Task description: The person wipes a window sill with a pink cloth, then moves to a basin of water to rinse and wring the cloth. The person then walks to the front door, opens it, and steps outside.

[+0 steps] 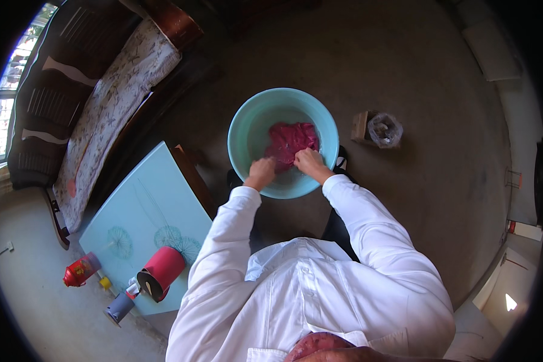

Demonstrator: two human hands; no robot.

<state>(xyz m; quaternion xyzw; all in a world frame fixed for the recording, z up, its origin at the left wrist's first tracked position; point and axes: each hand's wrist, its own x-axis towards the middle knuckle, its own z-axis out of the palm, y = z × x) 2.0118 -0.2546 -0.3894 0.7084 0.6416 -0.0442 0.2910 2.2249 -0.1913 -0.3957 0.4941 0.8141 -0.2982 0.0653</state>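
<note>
A round turquoise basin (249, 113) stands before me, with a wet dark-pink cloth (294, 135) bunched in the water inside it. My right hand (311, 163) is curled on the cloth's near edge, gripping a fold of it. At the left end of the cloth, my left hand (262, 171) is closed on its edge; motion blurs the fingers. Both wrists pass over the basin's near rim, in white shirt cuffs. Parts of the cloth beneath my hands are hidden.
A low table (149, 203) with a pale blue top stands at left, bearing a red cylindrical container (163, 271). Beyond it is a dark wooden sofa (50, 113) with a floral cushion (117, 81). Right of the basin, a small box (361, 126) sits beside a clear plastic bag (385, 130).
</note>
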